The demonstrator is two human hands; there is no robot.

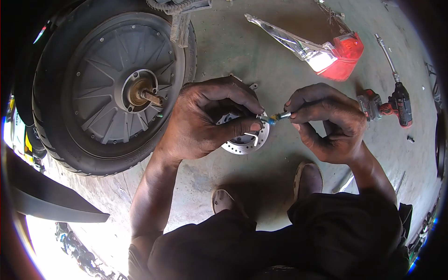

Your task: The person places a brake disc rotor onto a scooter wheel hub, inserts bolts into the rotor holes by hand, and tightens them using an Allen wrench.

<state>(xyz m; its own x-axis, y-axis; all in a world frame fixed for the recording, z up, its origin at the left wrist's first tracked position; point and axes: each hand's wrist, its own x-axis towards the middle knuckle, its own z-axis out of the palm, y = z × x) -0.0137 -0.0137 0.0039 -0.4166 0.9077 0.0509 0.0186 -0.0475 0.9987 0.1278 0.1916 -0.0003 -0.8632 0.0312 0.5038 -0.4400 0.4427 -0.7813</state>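
My left hand [214, 119] pinches a small threaded bolt [265, 119] between thumb and fingertips, and blue shows on its threads. Facing it, my right hand [329, 119] grips a thin silvery metal piece [284, 115] with a yellowish-brown end. The two pieces meet or nearly meet; I cannot tell whether they touch. Below my hands a drilled brake disc [241, 148] lies on the floor, partly hidden by the left hand. A pale L-shaped piece [254, 137], like a hex key, shows just under my left fingertips.
A wheel with a hub [98, 88] and tyre stands on the left, its axle [152, 97] sticking out. A red and clear tail light [343, 58] lies at the upper right. Beyond my right hand are a cordless driver [400, 105] and a small dark socket-like piece [410, 138].
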